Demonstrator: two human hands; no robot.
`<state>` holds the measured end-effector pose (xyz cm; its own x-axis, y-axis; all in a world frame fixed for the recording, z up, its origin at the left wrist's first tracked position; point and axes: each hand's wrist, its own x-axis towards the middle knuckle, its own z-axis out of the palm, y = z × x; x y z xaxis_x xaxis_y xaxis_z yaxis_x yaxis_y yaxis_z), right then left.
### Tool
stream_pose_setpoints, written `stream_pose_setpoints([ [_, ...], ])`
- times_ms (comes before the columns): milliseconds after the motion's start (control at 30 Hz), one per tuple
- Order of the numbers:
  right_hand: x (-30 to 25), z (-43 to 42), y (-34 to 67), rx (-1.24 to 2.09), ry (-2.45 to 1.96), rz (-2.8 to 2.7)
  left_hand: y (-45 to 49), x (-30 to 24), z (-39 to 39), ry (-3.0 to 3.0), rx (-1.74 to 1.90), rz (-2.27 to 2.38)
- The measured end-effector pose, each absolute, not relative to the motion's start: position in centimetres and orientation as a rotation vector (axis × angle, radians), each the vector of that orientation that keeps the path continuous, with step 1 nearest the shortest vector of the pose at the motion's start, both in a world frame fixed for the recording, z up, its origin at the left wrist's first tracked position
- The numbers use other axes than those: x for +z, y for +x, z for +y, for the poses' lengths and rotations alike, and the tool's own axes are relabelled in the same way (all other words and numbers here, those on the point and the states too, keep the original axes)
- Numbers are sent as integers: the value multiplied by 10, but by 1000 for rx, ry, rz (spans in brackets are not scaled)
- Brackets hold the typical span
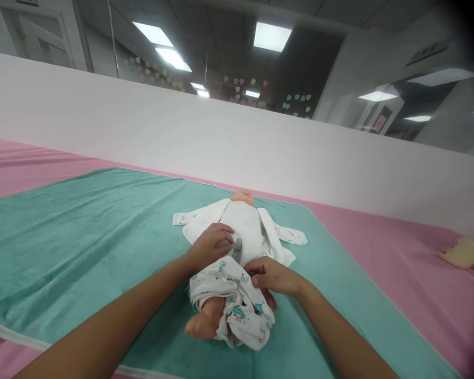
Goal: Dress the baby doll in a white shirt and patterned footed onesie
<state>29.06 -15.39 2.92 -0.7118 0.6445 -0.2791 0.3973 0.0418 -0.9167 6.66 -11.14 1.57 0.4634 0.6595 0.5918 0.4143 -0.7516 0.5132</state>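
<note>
Your two bare hands are at the waist of a baby doll (243,196), which lies on its back on a teal blanket (82,231), head toward the white wall (237,142) and legs toward you. Your left hand (212,246) is narrow, its fingers curled beside the grey strip (237,249) on the doll's white middle, just above the patterned trousers (240,313); you cannot tell from here whether its fingertips grip cloth. Your right hand (275,276) bends in at the opposite side of the trousers, thumb and fingers curled against the fabric, though whether they pinch it you cannot tell. The trousers sit bunched around the doll's legs, and one bare foot (201,325) sticks out at the near left. Above your hands, the white jacket (207,218) lies open around the torso, its sleeves spread to both sides. The blanket covers part of a pink sheet (411,252). Heart-shaped stickers (237,89) show on the glass above the wall.
</note>
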Motion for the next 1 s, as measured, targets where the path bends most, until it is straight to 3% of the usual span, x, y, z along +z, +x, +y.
stream_pose_setpoints([
  [300, 42, -155, 297, 1935, -1025, -2354, 71, 10, -111, 2419, 1142, 946],
  [500, 40, -145, 308, 1640, -1005, -2330, 72, 15, -114, 2439, 1097, 934],
  [700, 41, -141, 316, 1753, -1076, -2462, 72, 16, -117, 2517, 1091, 894],
  [1000, 30, -135, 323, 1514, -1203, -2443, 74, 14, -112, 2550, 984, 821],
])
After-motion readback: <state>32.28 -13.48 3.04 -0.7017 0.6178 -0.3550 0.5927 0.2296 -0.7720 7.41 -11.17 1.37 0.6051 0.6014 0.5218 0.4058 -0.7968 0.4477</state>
